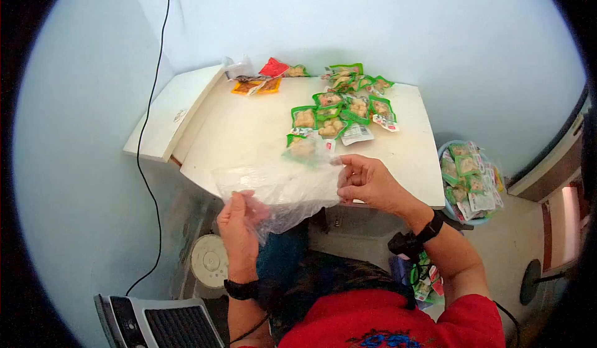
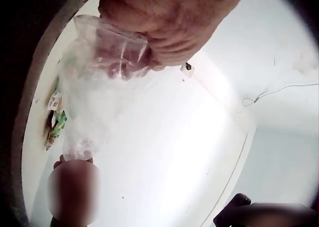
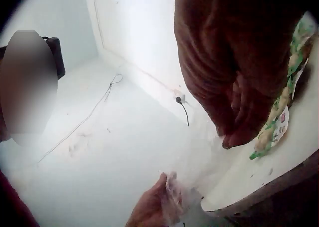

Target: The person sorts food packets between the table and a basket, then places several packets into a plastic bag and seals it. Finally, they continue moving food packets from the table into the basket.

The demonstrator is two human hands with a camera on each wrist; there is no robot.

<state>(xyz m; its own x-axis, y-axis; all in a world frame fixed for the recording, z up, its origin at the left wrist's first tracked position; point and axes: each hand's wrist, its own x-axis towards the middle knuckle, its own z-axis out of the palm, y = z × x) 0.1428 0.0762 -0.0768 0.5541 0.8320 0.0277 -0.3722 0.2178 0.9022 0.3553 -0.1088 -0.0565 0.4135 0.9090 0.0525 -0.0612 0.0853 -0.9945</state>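
A clear plastic bag (image 1: 286, 189) is stretched between both hands over the table's front edge. My left hand (image 1: 239, 223) grips its left end, the thumb on top and the fingers showing through the film in the left wrist view. At the other end, my right hand (image 1: 376, 186) pinches the bag's edge between thumb and curled fingers. Thin and crumpled, the bag (image 2: 99, 102) looks see-through, with nothing visible inside. Just beyond it lie several green-edged snack packets (image 1: 333, 108) with pale chunky food, the nearest packet (image 1: 301, 148) partly seen through the film.
On the white table (image 1: 242, 124), a red packet (image 1: 273, 67) and an orange packet (image 1: 258, 87) lie at the back left. A tub (image 1: 449, 208) heaped with similar packets stands at the right. A black cable (image 1: 149, 105) hangs down the left wall.
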